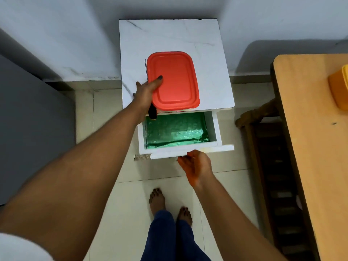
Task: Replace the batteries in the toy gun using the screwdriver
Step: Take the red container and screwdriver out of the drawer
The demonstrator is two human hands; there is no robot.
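Observation:
A red lidded plastic box (176,81) sits on top of a small white cabinet (169,36). My left hand (146,91) grips the box's left edge, thumb on the lid, and holds a screwdriver (152,112) alongside it; its black handle points toward me and the thin shaft (145,69) runs up the box's left side. Below, the cabinet's drawer (213,129) is pulled out, lined with green foil (175,130) and holding nothing else. My right hand (194,164) is at the drawer's front edge, fingers under it. No toy gun or batteries are visible.
A wooden table (310,138) stands at the right with a yellow object (339,89) on its far edge. A wooden slatted piece (273,176) lies beneath it. A grey panel (28,129) is at the left. My bare feet (169,206) stand on the tiled floor.

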